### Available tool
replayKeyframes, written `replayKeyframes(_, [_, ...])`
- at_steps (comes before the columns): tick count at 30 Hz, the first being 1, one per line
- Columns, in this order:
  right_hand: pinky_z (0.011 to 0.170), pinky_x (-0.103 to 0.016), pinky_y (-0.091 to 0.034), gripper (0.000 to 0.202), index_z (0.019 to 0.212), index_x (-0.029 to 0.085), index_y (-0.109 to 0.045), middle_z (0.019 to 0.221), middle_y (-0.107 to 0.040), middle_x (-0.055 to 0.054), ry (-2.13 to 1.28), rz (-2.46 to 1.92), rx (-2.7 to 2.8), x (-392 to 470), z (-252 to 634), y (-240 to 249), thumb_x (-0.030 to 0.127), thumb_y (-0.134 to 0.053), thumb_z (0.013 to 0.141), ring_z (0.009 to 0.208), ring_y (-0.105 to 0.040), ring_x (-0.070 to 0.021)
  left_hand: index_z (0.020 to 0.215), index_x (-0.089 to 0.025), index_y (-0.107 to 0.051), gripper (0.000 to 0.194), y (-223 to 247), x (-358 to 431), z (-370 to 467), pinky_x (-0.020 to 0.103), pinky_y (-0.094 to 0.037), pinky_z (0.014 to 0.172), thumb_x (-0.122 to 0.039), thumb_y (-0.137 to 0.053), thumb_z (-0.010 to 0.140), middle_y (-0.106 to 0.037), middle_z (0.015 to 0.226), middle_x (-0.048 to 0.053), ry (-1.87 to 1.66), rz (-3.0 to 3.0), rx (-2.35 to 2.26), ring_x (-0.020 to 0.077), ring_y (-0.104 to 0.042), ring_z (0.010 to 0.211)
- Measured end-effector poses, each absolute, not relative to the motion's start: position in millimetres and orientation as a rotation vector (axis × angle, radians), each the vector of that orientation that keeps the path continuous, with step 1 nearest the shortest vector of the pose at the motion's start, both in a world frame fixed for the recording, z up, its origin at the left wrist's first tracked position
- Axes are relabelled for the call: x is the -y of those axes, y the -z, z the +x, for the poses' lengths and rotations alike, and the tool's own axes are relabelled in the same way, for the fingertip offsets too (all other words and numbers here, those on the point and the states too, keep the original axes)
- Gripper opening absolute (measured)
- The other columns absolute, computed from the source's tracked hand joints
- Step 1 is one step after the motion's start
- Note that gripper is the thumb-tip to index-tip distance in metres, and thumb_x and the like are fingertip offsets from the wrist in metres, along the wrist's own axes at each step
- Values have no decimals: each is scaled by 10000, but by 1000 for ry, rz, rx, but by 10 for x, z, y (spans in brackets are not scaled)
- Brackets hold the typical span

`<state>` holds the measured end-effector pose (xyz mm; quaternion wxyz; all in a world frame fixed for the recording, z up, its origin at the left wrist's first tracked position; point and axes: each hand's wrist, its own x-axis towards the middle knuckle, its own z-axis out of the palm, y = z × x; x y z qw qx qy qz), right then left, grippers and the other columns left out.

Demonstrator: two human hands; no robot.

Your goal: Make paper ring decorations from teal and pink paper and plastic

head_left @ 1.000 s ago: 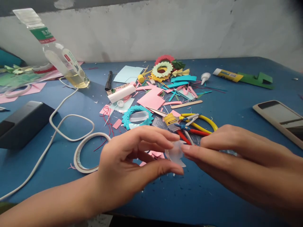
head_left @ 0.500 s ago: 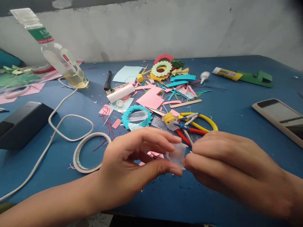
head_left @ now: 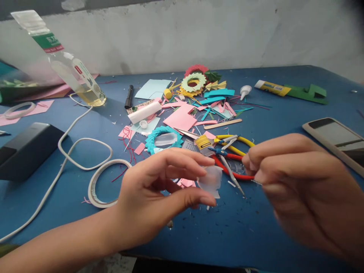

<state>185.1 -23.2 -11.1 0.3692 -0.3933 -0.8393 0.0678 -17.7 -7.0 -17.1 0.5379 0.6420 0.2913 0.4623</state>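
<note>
My left hand [head_left: 159,197] pinches a small translucent, whitish plastic piece [head_left: 212,182] between thumb and fingers. The piece is curved, with a cut, uneven edge. To its right and apart from it, my right hand [head_left: 304,182] is closed with fingertips pressed together. Whatever sits in that pinch, if anything, is hidden or too small to name. Behind the hands lie red-handled pliers [head_left: 236,175] and a yellow-handled tool [head_left: 244,141], with a thin pointed metal tool [head_left: 233,176] across them. A blue folded-paper ring [head_left: 150,141] rests beyond my left hand.
A tape roll [head_left: 92,185], a white cable [head_left: 85,167] and a dark box [head_left: 28,148] lie at left, near a tilted-looking bottle [head_left: 91,98]. Paper scraps [head_left: 180,119] cover the middle. A phone [head_left: 335,132], glue tube [head_left: 273,88] and white nozzle [head_left: 245,91] are at right.
My right hand has pulled away from the plastic piece, moving right and slightly up. My left hand keeps its hold, nearly in place. The red handles and pointed tool show more now.
</note>
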Motion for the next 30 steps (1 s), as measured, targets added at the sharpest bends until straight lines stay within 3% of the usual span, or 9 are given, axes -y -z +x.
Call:
replayKeyframes(6, [560, -255, -450, 107, 824, 259, -402, 729, -514, 15, -248, -1042, 2185, 215, 1853, 45, 165, -380, 870, 650, -545, -119, 820, -204, -612, 259, 155, 61, -179, 145, -598, 539, -14, -696, 665, -660, 944, -33, -1013, 1366, -700, 103, -671, 696])
replayKeyframes(10, [538, -215, -465, 72, 803, 244, -510, 721, -569, 13, -207, -1030, 2159, 183, 1798, 39, 266, -484, 867, 639, -572, -104, 819, -201, -607, 272, 166, 59, -183, 137, -591, 541, -19, -713, 647, -664, 942, -23, -1012, 1402, -718, 117, -670, 737])
replayKeyframes(15, [541, -203, -472, 29, 778, 240, -602, 729, -634, 23, -295, -1120, 2021, 190, 1730, 102, 221, -624, 782, 620, -598, -96, 842, -198, -609, 277, 185, 48, -175, 151, -596, 542, -41, -723, 644, -669, 950, 8, -1080, 1546, -726, 153, -668, 815])
replayKeyframes(20, [492, -217, -456, 68, 704, 234, -609, 656, -638, 24, -458, -1135, 1930, 185, 1681, 93, 217, -658, 747, 581, -587, -106, 862, -204, -615, 269, 197, 72, -168, 181, -613, 576, -63, -721, 659, -674, 949, 31, -1136, 1711, -690, 167, -658, 864])
replayKeyframes(24, [451, -203, -425, 143, 630, 223, -603, 602, -611, 30, -618, -1220, 1873, 170, 1673, 72, 304, -686, 713, 543, -553, -97, 886, -218, -603, 286, 221, 90, -184, 177, -609, 580, -64, -714, 672, -666, 974, 32, -1129, 1788, -677, 168, -648, 899])
replayKeyframes(30, [450, -193, -406, 140, 657, 247, -666, 615, -621, 36, -1119, -1408, 1827, 125, 1736, 81, 380, -685, 695, 546, -541, -102, 912, -231, -588, 311, 251, 87, -209, 232, -605, 710, -63, -710, 681, -654, 995, 18, -1069, 1895, -629, 154, -644, 889])
